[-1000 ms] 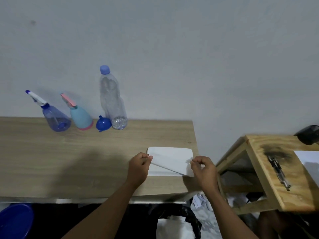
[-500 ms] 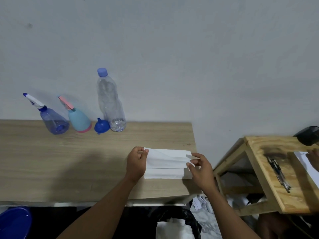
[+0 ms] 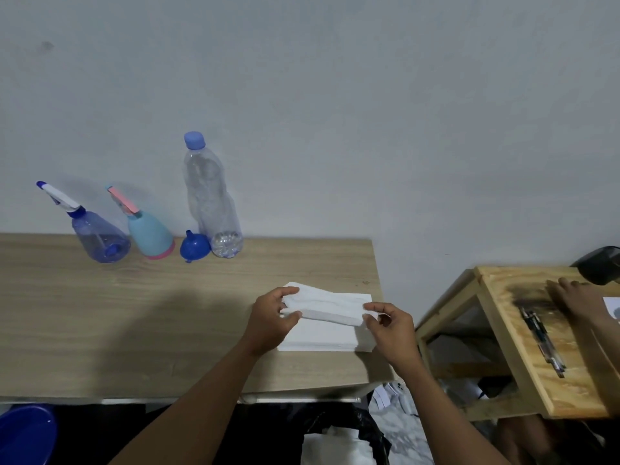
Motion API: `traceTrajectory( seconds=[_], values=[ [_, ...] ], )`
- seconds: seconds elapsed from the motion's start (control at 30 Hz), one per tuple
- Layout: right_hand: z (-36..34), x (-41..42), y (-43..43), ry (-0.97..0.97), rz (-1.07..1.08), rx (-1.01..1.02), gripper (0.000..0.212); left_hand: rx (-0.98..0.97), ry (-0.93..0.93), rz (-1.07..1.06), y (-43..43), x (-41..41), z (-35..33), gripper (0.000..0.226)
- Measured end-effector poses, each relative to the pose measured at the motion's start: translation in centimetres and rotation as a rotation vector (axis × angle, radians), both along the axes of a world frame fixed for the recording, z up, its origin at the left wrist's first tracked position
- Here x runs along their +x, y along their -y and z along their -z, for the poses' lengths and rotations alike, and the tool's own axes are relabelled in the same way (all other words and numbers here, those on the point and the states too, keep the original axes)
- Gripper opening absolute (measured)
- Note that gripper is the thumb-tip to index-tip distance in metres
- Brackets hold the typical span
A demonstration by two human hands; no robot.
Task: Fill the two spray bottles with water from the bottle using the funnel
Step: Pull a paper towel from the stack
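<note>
A blue basin [image 3: 23,434] is cut off at the lower left corner. Near the right edge of the surface [image 3: 134,330], the left hand [image 3: 271,322] and the right hand [image 3: 391,330] each pinch one end of a folded white tissue [image 3: 330,308] with curled fingers. A wide stretch of wood separates them from the purple spray bottle [image 3: 97,238], light blue spray bottle [image 3: 151,234], funnel [image 3: 194,246] and water bottle [image 3: 211,203], which stand at the wall.

The light wood-grain table [image 3: 100,330] carries a row along its back edge: from the left, a translucent blue spray bottle [image 3: 97,241], a pale blue spray bottle [image 3: 149,234] with a pink base, a blue funnel [image 3: 194,247], and just beside it the upright clear water bottle [image 3: 211,203]. White folded paper [image 3: 322,340] lies near the right front corner.
</note>
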State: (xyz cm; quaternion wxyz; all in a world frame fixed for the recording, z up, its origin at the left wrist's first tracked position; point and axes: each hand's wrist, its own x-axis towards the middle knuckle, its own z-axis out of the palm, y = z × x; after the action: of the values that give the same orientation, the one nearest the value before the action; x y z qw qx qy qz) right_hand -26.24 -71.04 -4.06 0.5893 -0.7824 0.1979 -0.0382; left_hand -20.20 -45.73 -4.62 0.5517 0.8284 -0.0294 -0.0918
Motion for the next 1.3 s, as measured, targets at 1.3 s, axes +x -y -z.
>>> traceTrajectory(
  seconds=[1.3],
  values=[
    [-15.3, 5.6, 0.5, 0.528, -0.016, -0.031, 0.018, -0.319, 0.191, -0.1, 0.7, 4.2, -15.4, 0.032]
  ],
)
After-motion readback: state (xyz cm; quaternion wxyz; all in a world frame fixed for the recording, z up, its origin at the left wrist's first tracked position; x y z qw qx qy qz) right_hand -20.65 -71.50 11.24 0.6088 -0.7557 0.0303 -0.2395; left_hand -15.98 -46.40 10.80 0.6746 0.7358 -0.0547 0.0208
